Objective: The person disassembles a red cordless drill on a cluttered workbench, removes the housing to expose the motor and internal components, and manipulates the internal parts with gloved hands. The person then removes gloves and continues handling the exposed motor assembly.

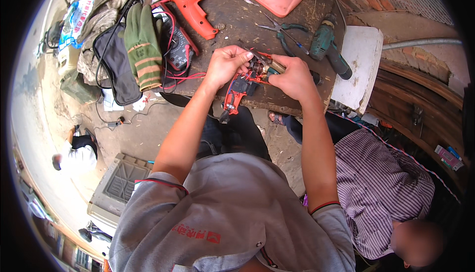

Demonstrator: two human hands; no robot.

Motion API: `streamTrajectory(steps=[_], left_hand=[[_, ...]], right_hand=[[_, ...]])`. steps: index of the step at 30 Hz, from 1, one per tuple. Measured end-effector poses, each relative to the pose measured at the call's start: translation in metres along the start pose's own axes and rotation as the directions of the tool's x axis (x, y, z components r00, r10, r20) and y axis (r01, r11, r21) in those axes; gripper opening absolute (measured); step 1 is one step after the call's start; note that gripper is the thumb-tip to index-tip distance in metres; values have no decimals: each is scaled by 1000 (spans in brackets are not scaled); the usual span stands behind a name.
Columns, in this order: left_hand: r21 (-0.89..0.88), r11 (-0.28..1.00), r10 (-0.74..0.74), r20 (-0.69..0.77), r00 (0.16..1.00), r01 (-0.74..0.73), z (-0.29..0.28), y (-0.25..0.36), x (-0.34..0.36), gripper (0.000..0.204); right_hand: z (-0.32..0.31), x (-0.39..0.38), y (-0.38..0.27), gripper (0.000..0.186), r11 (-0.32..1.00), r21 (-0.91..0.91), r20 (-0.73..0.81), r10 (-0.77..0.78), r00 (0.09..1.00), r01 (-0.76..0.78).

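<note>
Over the front edge of the workbench, I hold an opened red power drill (235, 98). Its housing is apart, showing a black switch block, thin wires and copper-coloured motor parts. My left hand (222, 68) pinches the drill's upper end between thumb and fingers. Closed around the motor and gear end on the other side is my right hand (296, 78), thumb pressed on top. The fingers hide much of the part between them. Just beyond lie pliers (282, 27) with dark green handles and a thin screwdriver (297, 42).
The worn wooden bench (232, 14) also bears an orange-red drill (194, 4), a multimeter (179, 49) with red leads, a green striped glove (142, 49), a teal cordless drill (324, 39) and a pink tray (284, 4). A person in a checked shirt (378, 188) sits at right.
</note>
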State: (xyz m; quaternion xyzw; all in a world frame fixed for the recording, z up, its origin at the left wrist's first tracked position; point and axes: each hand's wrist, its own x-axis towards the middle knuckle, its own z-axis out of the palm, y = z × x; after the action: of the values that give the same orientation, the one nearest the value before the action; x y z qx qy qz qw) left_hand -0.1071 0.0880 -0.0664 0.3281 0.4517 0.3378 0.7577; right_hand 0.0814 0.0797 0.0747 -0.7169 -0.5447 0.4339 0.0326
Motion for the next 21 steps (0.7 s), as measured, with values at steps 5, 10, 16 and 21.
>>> streamTrajectory(steps=[5,10,16,21], left_hand=[[-85,996,17,-27,999,-19,1,-4,0,19],[-66,997,46,-36,998,-48,0,-7,2,20],[-88,995,46,-56,997,-51,2,-11,-7,19],[-101,994,38,-45,998,-42,-2,-11,-9,19]], right_hand=[[20,5,13,61,997,-51,-133,-59,989,52],[41,4,22,64,981,-161,-296,-154,943,110],[33,15,6,64,994,-83,-478,-97,873,65],[1,32,27,66,989,-144,-489,-43,871,-32]])
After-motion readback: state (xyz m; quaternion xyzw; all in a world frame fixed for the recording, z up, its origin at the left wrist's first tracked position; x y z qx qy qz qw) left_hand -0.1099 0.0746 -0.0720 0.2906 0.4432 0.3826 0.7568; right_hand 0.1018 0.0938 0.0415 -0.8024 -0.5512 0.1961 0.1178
